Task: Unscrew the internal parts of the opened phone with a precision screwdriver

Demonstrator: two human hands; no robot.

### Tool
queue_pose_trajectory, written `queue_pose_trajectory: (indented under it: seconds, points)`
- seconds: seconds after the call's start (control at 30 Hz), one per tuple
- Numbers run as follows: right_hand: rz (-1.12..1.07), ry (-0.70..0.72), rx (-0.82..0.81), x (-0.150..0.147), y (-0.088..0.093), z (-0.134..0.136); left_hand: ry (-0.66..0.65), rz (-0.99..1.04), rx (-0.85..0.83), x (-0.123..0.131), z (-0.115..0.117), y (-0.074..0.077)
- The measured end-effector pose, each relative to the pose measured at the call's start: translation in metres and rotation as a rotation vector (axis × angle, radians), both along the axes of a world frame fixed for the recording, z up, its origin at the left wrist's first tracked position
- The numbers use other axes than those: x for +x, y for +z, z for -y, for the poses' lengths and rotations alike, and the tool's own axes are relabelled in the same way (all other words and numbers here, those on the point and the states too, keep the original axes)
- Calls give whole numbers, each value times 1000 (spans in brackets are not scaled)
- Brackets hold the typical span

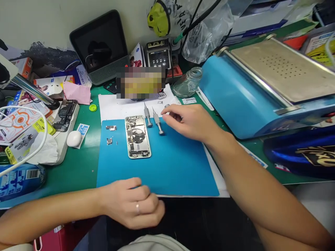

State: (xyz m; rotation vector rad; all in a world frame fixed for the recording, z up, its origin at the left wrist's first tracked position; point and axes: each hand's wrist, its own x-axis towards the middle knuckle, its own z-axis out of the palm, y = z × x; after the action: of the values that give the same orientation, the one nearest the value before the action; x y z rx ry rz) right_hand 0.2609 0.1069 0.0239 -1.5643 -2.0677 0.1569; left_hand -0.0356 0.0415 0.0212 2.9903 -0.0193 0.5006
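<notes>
Left hand (pixel 134 204): nearest the camera, across the near edge of the mat, fingers curled in, a ring (pixel 137 208) on one of them; whether anything sits inside them cannot be told.
Right hand (pixel 187 120): well apart from the left, over the mat's far right part, thumb and forefinger curved, their tips near the screwdrivers; its grip is unclear.
Screwdrivers (pixel 158 122): two, grey, side by side, thin tips pointing away from the person, between the right hand and the phone.
Phone (pixel 138 148): opened, inner parts showing, lying lengthwise on the mat, left of the screwdrivers.
Loose parts (pixel 111 128): a few small pieces left of the phone, apart from it.
Mat (pixel 178 164): blue, over a white sheet (pixel 112 106), on the green table (pixel 86 150).
Left side: a white case (pixel 74 138), then a second opened device (pixel 65 116).
Right side: a glass jar (pixel 187 83) beside a blue machine (pixel 235 101).
Back: a dark screen (pixel 102 42), tilted.
</notes>
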Motion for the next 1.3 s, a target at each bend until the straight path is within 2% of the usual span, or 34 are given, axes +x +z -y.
queue_pose_trajectory:
  seconds: [0.07,0.17,0.23,0.47,0.67,0.9,1.1,1.3]
  points:
    - [34,-3,-54,-7,0,2,2,-3,-21,7,1,-3]
    - [35,-9,-123,-14,-1,8,183,-194,-50,13,5,-6]
    - [45,2,-170,-16,-2,11,250,-286,-26,13,7,-7]
    - [82,138,-289,-15,-7,11,319,-385,51,3,14,-12]
    - [14,314,-358,-9,-11,7,344,-392,25,-9,18,-12]
    - [-13,408,-353,-6,-11,8,337,-369,-13,-12,16,-16]
    - [122,317,-213,-6,-19,9,337,-356,-13,-11,15,-15]
    - [241,355,-162,-8,-17,10,334,-365,-40,-10,15,-15]
